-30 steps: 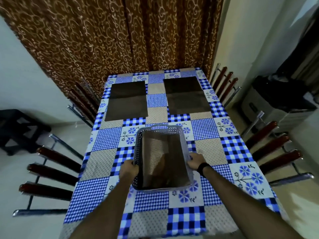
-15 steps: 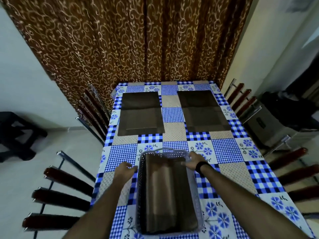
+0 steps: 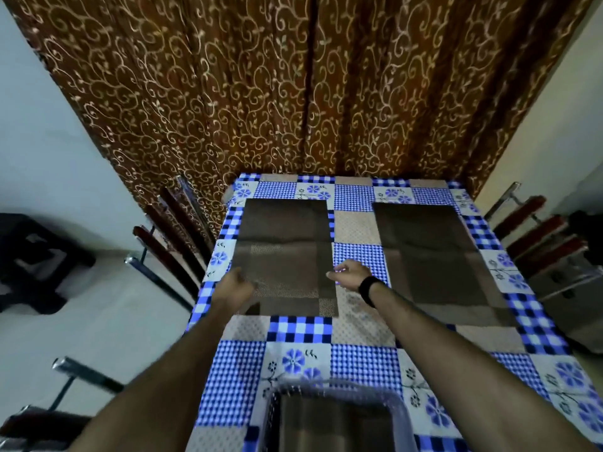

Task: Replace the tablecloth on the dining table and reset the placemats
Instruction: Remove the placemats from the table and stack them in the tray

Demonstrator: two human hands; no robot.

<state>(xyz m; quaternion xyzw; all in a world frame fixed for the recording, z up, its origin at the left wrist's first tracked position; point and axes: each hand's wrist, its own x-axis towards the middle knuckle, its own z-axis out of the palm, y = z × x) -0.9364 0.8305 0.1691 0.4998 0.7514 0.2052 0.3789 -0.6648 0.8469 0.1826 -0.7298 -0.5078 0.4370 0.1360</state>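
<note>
- Placemat on the left (image 3: pixel 285 256), dark brown and creased across its middle, lies flat on the far half of the table with both hands at its near end.
- Left hand (image 3: pixel 235 285) reaches forward with arm outstretched, fingers curled at the mat's near left edge; whether they pinch the mat cannot be told.
- Right hand (image 3: pixel 349 272), a black wristband (image 3: pixel 370 290) on its wrist, hovers by the mat's near right edge with fingers loosely bent, gripping nothing visible.
- Second placemat (image 3: pixel 434 256) of the same brown lies flat to the right, well apart from both hands.
- Blue, white and beige patchwork tablecloth (image 3: pixel 300 357) covers the table.
- Grey perforated basket (image 3: pixel 332 419) sits at the near edge.
- Brown scroll-patterned curtain (image 3: pixel 293 86) hangs beyond the far end.
</note>
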